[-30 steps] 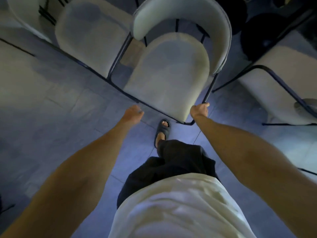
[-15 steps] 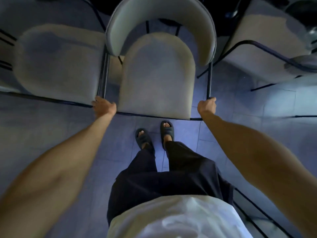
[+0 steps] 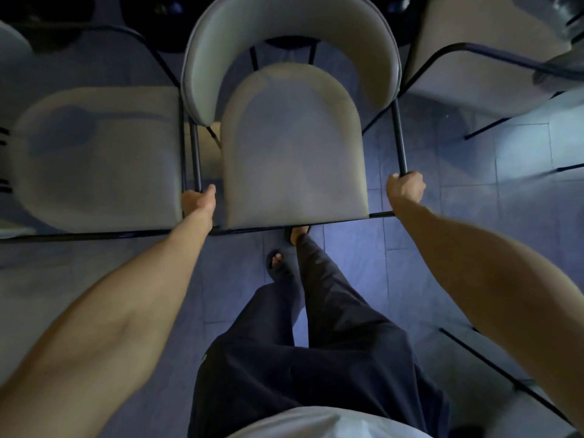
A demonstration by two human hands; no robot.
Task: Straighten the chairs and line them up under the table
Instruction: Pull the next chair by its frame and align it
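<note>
A pale grey padded chair (image 3: pixel 294 147) with a curved backrest and thin black metal frame stands straight in front of me, its seat facing me. My left hand (image 3: pixel 197 200) grips the front of the left frame bar. My right hand (image 3: pixel 406 186) grips the front end of the right frame bar. A second chair (image 3: pixel 94 159) of the same kind stands close on the left, its frame almost touching the held one. A third chair (image 3: pixel 480 58) sits at the upper right. No table top is visible.
Blue-grey tiled floor (image 3: pixel 442 248) lies under and around me. My feet in dark sandals (image 3: pixel 278 263) are just in front of the held chair's front rail. A black frame bar (image 3: pixel 505 377) of another chair crosses the lower right corner.
The held chair has swung from angled to square with the left chair. My right foot has stepped forward under the seat's front edge.
</note>
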